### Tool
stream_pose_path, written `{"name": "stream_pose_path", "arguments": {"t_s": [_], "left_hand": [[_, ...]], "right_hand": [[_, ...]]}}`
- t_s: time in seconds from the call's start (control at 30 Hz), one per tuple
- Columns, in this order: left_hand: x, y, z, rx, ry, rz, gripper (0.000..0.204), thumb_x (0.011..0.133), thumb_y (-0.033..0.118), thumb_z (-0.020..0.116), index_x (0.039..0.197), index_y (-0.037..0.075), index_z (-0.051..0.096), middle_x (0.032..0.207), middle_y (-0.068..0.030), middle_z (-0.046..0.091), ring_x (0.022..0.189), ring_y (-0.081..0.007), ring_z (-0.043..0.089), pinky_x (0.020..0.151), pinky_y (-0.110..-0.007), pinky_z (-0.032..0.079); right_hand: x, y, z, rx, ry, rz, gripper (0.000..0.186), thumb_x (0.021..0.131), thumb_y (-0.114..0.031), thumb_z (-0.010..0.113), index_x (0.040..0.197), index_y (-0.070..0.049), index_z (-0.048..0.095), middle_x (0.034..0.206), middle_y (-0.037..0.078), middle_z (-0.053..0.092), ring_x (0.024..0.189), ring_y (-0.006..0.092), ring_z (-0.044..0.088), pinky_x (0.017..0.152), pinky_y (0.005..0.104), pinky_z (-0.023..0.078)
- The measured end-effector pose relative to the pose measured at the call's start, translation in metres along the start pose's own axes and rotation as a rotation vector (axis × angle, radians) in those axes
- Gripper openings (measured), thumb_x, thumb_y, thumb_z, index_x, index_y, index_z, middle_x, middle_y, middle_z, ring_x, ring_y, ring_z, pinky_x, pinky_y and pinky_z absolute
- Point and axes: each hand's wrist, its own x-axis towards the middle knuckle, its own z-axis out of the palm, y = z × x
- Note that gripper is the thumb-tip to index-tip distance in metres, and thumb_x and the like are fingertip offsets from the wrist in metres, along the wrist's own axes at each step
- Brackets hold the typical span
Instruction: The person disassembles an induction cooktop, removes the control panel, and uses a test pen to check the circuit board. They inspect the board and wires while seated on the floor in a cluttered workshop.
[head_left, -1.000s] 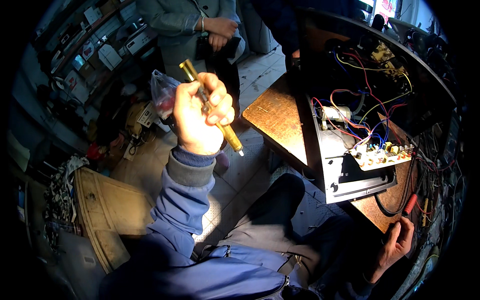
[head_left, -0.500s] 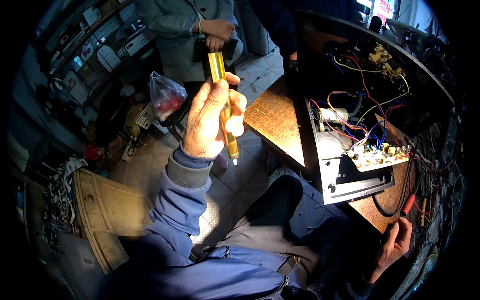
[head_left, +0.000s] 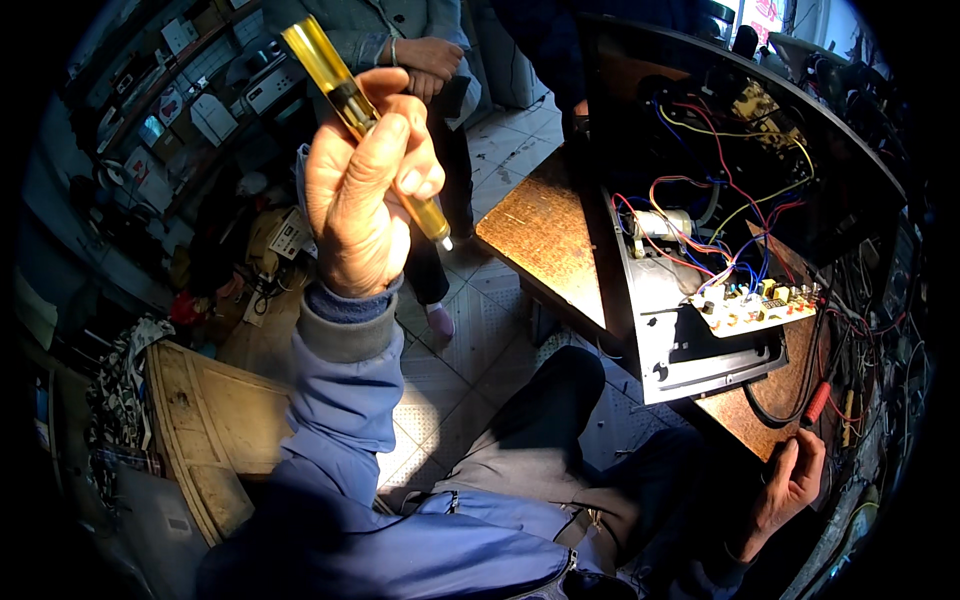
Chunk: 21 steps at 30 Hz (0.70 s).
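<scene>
My left hand [head_left: 365, 190] is raised at the upper middle, fingers closed round a desoldering pump [head_left: 322, 58]. Its barrel is yellow and see-through, with dark parts inside and a small white tip pointing down to the right. The fingers hide its middle. At the lower right, my right hand [head_left: 785, 495] rests by the table edge with loosely bent fingers; nothing shows in it. Just above its fingertips lies a red handle [head_left: 817, 403] beside a black cable. An opened appliance [head_left: 660, 340] stands on the wooden table [head_left: 540, 215], showing a circuit board [head_left: 755, 310] and coloured wires.
A person [head_left: 425, 60] stands opposite with hands folded, and another dark sleeve [head_left: 550, 60] is beside them. Crowded shelves [head_left: 200, 70] run along the left. A wooden piece of furniture [head_left: 215, 400] is at my left, and tangled wires [head_left: 880, 330] hang at the far right.
My left hand has moved up and to the left, tilting the desoldering pump so its top leans further left. The right hand stays by the table edge.
</scene>
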Motion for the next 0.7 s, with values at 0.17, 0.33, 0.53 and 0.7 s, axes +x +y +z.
{"name": "stream_pose_path", "arguments": {"t_s": [0.17,0.33,0.53,0.7], "left_hand": [[0.007,0.003,0.001,0.077,-0.047,0.056,0.033,0.098,0.014,0.053,0.127,-0.002,0.049,0.093,-0.005,0.051,0.063,-0.0053,0.043,0.058,-0.022,0.04],[0.003,-0.001,0.002,0.06,0.007,-0.001,0.033,0.099,0.015,0.052,0.127,-0.003,0.049,0.091,-0.0049,0.053,0.059,-0.0043,0.04,0.054,-0.021,0.038],[0.0,0.0,0.002,0.049,0.029,-0.026,0.033,0.099,0.015,0.052,0.126,-0.004,0.049,0.089,-0.0052,0.053,0.057,-0.0041,0.039,0.05,-0.019,0.036],[-0.005,-0.008,-0.007,-0.22,0.012,-0.152,0.037,0.099,0.032,0.051,0.112,-0.002,0.054,0.079,-0.0037,0.047,0.054,-0.0076,0.039,0.048,-0.022,0.035]], "right_hand": [[0.001,0.0,0.0,-0.005,-0.005,-0.004,0.013,0.1,-0.004,0.051,0.106,0.005,0.059,0.098,0.004,0.058,0.091,0.0108,0.054,0.085,0.0221,0.042],[0.0,0.004,-0.001,0.012,0.001,-0.001,0.014,0.1,-0.004,0.051,0.107,0.005,0.059,0.099,0.005,0.059,0.092,0.0111,0.055,0.085,0.0226,0.042],[0.0,0.001,0.001,0.001,0.019,-0.012,0.014,0.099,-0.004,0.051,0.106,0.005,0.059,0.099,0.005,0.059,0.092,0.0111,0.055,0.085,0.0226,0.043],[0.0,0.002,0.0,0.02,0.008,0.043,0.013,0.099,-0.002,0.051,0.106,0.005,0.058,0.098,0.005,0.058,0.091,0.0109,0.054,0.084,0.0224,0.042]]}}
